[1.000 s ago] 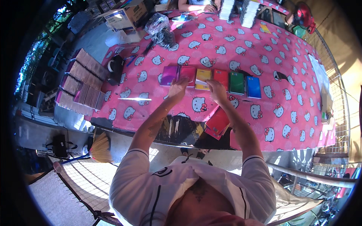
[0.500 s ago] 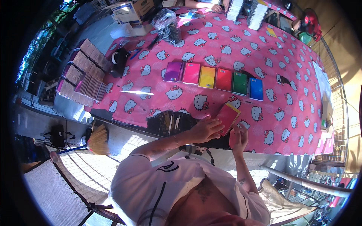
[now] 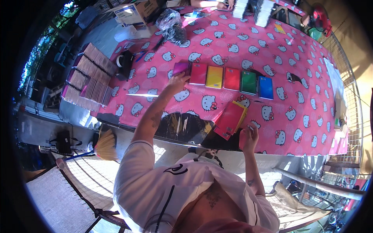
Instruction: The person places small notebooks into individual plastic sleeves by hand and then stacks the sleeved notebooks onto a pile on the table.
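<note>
My left hand [image 3: 179,80] reaches to the far left of a row of spiral notebooks, its fingers closed on the near edge of the purple notebook [image 3: 181,68]. Along the row to its right lie a pink notebook [image 3: 198,74], a yellow notebook [image 3: 214,77], a red notebook [image 3: 232,79], a green notebook [image 3: 248,82] and a blue notebook [image 3: 266,87]. By the table's near edge sits a small fanned pile of notebooks [image 3: 230,121], red on top with yellow showing. Just right of it, my right hand [image 3: 251,136] pinches a flat red thing [image 3: 242,139], its kind unclear.
Stacks of notebooks [image 3: 91,77] stand at the table's left beside a black tape dispenser [image 3: 123,65]. A plastic bag [image 3: 171,27] and a cardboard box [image 3: 136,13] are farther back. Another person's hands [image 3: 223,5] rest near white notebook stacks [image 3: 263,13]. A broom [image 3: 105,145] stands below left.
My left hand has left the small pile and moved far left to the purple notebook. The pile now lies fanned, uncovered. My right hand stays beside it with the red thing.
</note>
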`<state>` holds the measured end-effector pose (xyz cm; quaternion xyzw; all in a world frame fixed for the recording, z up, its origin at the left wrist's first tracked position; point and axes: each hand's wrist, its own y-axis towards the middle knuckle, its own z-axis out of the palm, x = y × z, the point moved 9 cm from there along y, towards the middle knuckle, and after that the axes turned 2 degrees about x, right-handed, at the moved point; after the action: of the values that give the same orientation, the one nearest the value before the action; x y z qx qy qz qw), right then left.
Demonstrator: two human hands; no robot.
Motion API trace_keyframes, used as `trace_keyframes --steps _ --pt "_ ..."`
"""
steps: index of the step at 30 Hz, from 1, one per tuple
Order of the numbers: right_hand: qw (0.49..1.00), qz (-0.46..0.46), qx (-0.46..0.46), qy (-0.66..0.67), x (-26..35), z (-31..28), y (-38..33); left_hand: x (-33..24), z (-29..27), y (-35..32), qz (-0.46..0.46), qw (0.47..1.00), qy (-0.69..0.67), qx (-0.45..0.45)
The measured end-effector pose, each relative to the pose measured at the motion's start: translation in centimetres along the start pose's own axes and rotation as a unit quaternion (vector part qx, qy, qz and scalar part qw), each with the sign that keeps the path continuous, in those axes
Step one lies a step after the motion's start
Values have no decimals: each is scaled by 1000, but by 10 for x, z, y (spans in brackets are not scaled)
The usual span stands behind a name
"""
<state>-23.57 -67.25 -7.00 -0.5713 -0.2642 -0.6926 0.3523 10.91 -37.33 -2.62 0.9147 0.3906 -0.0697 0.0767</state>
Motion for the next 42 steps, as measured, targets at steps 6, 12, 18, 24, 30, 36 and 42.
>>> trace_keyframes --steps 6,12,18,24,30,36,42 --pt "999 39 13 17 -9 -1 -2 14 -7 -14 49 993 -20 -106" --pt "989 138 2 61 -18 3 -5 -27 -107 -33 -77 909 -85 -400" --pt "957 247 54 144 -5 42 -3 -290 -33 -121 234 955 -59 -172" --pt "969 231 32 84 -28 35 3 -276 -32 -82 66 961 -226 -147" --pt "961 255 77 74 -12 87 31 -197 63 -48 -153 916 -369 38" --pt "975 212 62 20 -10 102 20 -160 98 -98 -166 693 -700 48" --pt "869 385 279 137 -14 136 -20 -219 -17 -184 274 951 -67 -125"
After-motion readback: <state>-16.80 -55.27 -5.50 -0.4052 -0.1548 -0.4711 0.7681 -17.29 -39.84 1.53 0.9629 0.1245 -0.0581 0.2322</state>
